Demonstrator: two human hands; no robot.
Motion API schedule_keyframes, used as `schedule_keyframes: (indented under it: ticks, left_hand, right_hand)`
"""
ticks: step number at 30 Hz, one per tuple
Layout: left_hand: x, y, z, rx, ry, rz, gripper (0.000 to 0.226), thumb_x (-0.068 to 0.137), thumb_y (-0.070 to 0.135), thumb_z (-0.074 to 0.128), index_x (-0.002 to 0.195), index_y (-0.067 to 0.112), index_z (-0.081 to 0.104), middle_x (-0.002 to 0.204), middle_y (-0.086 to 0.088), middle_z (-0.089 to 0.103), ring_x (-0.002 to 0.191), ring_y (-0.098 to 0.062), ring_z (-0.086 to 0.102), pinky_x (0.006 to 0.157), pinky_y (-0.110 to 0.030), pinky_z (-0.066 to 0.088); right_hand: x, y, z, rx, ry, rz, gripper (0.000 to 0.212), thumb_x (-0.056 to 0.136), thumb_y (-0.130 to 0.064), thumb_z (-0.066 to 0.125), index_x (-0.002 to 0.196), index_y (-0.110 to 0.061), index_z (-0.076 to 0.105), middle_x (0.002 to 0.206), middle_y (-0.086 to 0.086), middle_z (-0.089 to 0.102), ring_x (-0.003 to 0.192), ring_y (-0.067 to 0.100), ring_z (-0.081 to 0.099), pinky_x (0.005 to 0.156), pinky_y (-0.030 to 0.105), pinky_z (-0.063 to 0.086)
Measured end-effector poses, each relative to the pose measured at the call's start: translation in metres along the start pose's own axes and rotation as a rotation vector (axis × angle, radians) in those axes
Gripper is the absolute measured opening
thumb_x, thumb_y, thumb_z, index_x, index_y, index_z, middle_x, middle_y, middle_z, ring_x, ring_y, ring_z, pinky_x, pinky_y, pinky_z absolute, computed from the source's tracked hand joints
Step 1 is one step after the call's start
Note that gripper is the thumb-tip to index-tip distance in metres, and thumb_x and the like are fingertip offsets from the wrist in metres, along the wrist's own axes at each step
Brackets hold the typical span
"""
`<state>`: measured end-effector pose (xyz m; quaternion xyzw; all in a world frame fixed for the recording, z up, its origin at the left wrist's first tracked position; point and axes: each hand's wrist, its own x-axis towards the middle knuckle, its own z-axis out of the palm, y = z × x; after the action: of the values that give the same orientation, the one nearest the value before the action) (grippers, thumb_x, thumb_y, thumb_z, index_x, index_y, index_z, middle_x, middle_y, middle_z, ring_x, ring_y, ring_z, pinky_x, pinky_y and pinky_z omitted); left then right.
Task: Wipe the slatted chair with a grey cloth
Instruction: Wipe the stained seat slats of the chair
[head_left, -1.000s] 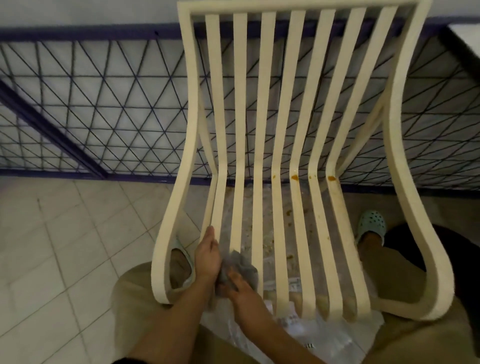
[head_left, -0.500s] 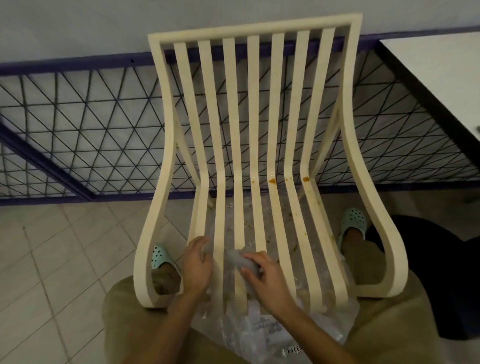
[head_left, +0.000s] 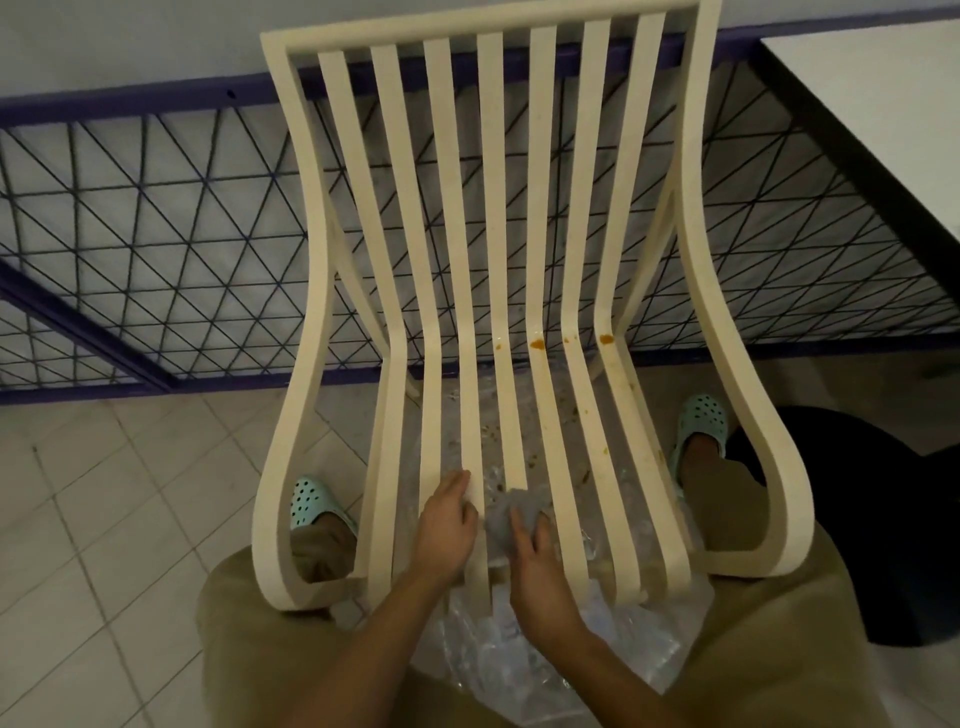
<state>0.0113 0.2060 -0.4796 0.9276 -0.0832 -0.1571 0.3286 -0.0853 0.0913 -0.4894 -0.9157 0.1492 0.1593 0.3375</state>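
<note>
cream slatted chair (head_left: 488, 249) with orange stains at the seat bend, right hand (head_left: 535, 566) bunching grey cloth (head_left: 511, 514) on a front slat, left hand (head_left: 447, 525) resting flat just beside it

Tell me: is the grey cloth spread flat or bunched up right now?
Bunched up. The grey cloth shows as a crumpled wad with creases under the fingers of the right hand, not a flat sheet.

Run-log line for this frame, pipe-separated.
phase: wiping slatted chair seat | right hand: holds grey cloth on a middle slat | left hand: rests on adjacent slat | orange stains at seat bend: present
</note>
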Motion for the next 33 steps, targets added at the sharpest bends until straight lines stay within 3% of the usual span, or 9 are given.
schedule_keyframes:
  ticks: [2,5,9,13,15,19,22,28,33]
  left_hand:
    - [0.007,-0.009,-0.002,0.124,-0.030,0.081,0.048,0.098,0.013,0.048,0.146,0.013,0.041,0.152,-0.004,0.040,0.139,-0.017,0.038,0.118,-0.034,0.028]
    - [0.017,-0.017,-0.008,0.315,-0.055,0.191,0.050,0.100,0.021,0.044,0.149,0.013,0.036,0.156,-0.004,0.032,0.143,-0.018,0.031,0.119,-0.036,0.024]
    - [0.040,-0.010,-0.015,0.446,-0.114,0.232,0.054,0.104,0.032,0.029,0.155,0.017,0.018,0.163,0.002,0.009,0.149,-0.014,0.011,0.122,-0.037,0.010]
    - [0.056,-0.012,-0.008,0.478,-0.139,0.247,0.056,0.105,0.040,0.018,0.156,0.021,0.007,0.164,0.006,-0.003,0.150,-0.012,0.002,0.122,-0.038,0.002]
    - [0.052,-0.017,-0.004,0.483,-0.102,0.261,0.056,0.104,0.041,0.014,0.156,0.022,0.006,0.164,0.007,-0.004,0.150,-0.010,0.007,0.122,-0.038,0.004]
    - [0.055,-0.023,0.001,0.471,-0.086,0.260,0.057,0.104,0.041,0.013,0.156,0.022,0.008,0.164,0.007,-0.002,0.148,-0.010,0.014,0.122,-0.041,0.010]
    - [0.057,-0.025,0.002,0.465,-0.064,0.262,0.057,0.104,0.042,0.016,0.156,0.021,0.010,0.164,0.006,0.000,0.148,-0.010,0.018,0.122,-0.042,0.011]
    - [0.055,-0.029,0.004,0.478,-0.052,0.272,0.057,0.105,0.041,0.020,0.156,0.019,0.013,0.164,0.004,0.001,0.144,-0.012,0.026,0.122,-0.040,0.010]
    - [0.057,-0.030,0.005,0.469,-0.044,0.272,0.056,0.104,0.041,0.021,0.155,0.019,0.018,0.164,0.002,0.005,0.141,-0.013,0.032,0.121,-0.039,0.009]
  right_hand:
    - [0.003,-0.006,0.001,0.075,0.038,0.034,0.075,0.103,-0.018,0.042,0.153,-0.030,-0.014,0.163,0.011,0.005,0.143,0.028,0.031,0.110,0.034,0.039]
    - [0.007,-0.023,-0.010,0.523,0.132,0.157,0.074,0.102,-0.038,0.045,0.157,-0.022,-0.002,0.162,0.005,0.017,0.145,0.024,0.030,0.113,0.031,0.030]
    - [0.026,-0.039,-0.026,0.915,0.203,0.332,0.061,0.103,-0.042,0.038,0.155,-0.016,0.018,0.161,0.003,0.023,0.147,0.019,0.024,0.111,0.021,0.017]
    - [0.062,-0.036,-0.038,1.211,0.184,0.558,0.051,0.105,-0.039,0.034,0.147,-0.010,0.040,0.151,0.006,0.042,0.141,0.023,0.035,0.114,0.029,0.024]
    - [0.076,-0.031,-0.040,1.163,0.173,0.592,0.044,0.106,-0.031,0.037,0.141,-0.007,0.048,0.136,0.008,0.052,0.127,0.022,0.046,0.106,0.030,0.034]
    - [0.095,-0.022,-0.017,0.843,0.228,0.477,0.028,0.099,-0.026,0.053,0.108,0.000,0.059,0.092,0.017,0.061,0.089,0.026,0.058,0.067,0.030,0.043]
    - [0.098,-0.023,-0.010,0.815,0.308,0.415,0.024,0.097,-0.028,0.059,0.100,-0.004,0.060,0.089,0.018,0.062,0.080,0.023,0.061,0.072,0.034,0.050]
    - [0.116,-0.023,-0.014,0.722,0.307,0.328,0.025,0.095,-0.035,0.061,0.102,-0.010,0.059,0.093,0.008,0.065,0.088,0.023,0.064,0.080,0.038,0.054]
    - [0.139,-0.026,-0.024,0.594,0.307,0.299,0.023,0.097,-0.033,0.058,0.094,-0.011,0.053,0.076,-0.006,0.051,0.070,0.009,0.052,0.057,0.011,0.039]
